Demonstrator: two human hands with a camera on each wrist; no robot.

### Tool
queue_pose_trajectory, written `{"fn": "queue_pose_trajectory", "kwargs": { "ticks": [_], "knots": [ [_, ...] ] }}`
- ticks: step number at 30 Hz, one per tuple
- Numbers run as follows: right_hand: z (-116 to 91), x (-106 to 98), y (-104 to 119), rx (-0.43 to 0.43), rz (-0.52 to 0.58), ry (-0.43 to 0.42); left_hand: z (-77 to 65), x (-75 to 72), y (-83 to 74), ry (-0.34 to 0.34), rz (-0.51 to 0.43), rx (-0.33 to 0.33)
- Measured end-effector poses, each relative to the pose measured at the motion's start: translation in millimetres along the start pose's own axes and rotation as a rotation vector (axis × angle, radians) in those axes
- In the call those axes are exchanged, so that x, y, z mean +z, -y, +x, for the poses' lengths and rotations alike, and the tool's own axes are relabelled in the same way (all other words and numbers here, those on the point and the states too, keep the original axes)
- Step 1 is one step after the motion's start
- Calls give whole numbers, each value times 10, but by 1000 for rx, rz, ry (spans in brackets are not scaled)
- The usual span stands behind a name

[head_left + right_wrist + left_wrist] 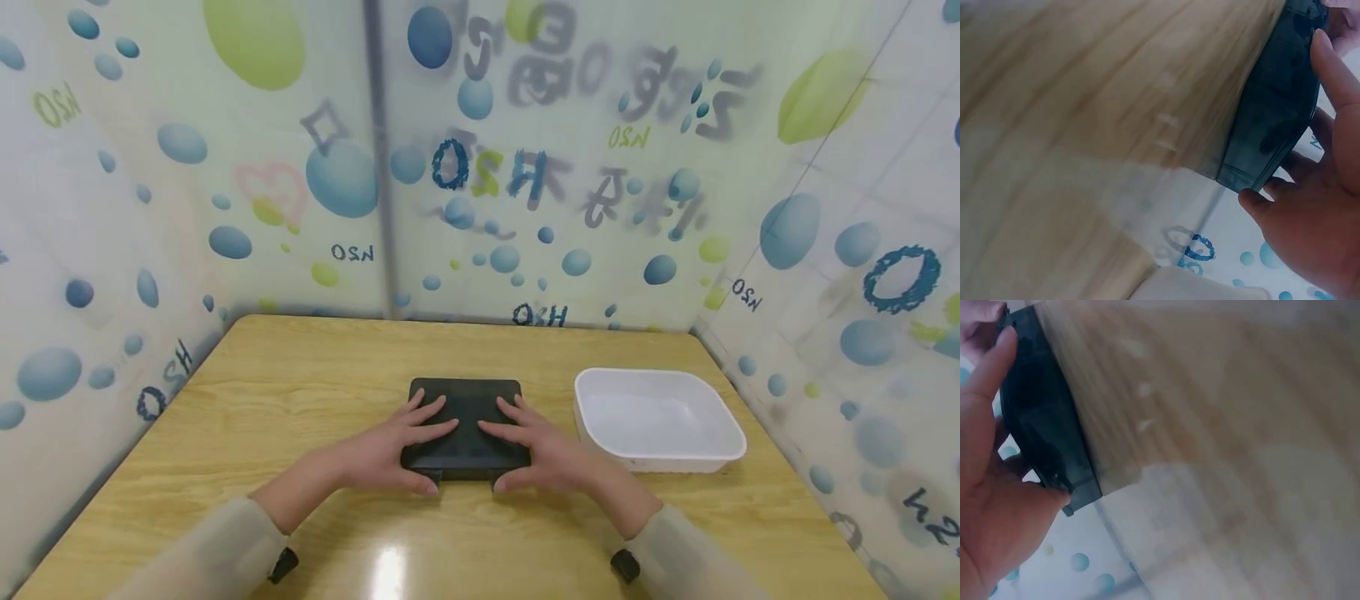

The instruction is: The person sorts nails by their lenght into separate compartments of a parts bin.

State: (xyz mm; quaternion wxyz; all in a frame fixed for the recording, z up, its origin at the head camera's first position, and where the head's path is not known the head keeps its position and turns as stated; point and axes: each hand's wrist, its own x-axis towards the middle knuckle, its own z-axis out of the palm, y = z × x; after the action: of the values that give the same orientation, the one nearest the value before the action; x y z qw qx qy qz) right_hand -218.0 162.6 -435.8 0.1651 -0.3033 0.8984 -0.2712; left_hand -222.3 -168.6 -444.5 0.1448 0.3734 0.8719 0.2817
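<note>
A flat black plastic case [467, 437] lies closed on the table, with two small tabs along its near edge. My left hand [371, 457] rests on its left part, fingers spread over the lid and thumb at the left tab. Mirroring it, my right hand [553, 458] lies on the right part, its thumb by the right tab. In the left wrist view the case's side [1047, 419] shows beside my left palm, a fingertip touching its corner. The right wrist view has the case [1269, 112] against my right hand's fingers likewise.
To the right of the case stands a white plastic tub [660, 462] with nothing in it. The wooden table [300, 358] meets patterned curtains [480, 283] at the back and both sides.
</note>
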Motion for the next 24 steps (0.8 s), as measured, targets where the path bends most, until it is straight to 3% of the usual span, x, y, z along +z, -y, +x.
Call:
{"fn": "queue_pose_trajectory", "kwargs": {
  "ticks": [6,16,24],
  "knots": [
    [11,-4,64,13,-109,-17,36,0,-49,-20,10,-17],
    [66,8,234,90,-249,-22,96,-46,-197,-16,108,-93],
    [85,17,281,103,-303,-28,152,-43,-258,-4,188,-125]
  ]
}}
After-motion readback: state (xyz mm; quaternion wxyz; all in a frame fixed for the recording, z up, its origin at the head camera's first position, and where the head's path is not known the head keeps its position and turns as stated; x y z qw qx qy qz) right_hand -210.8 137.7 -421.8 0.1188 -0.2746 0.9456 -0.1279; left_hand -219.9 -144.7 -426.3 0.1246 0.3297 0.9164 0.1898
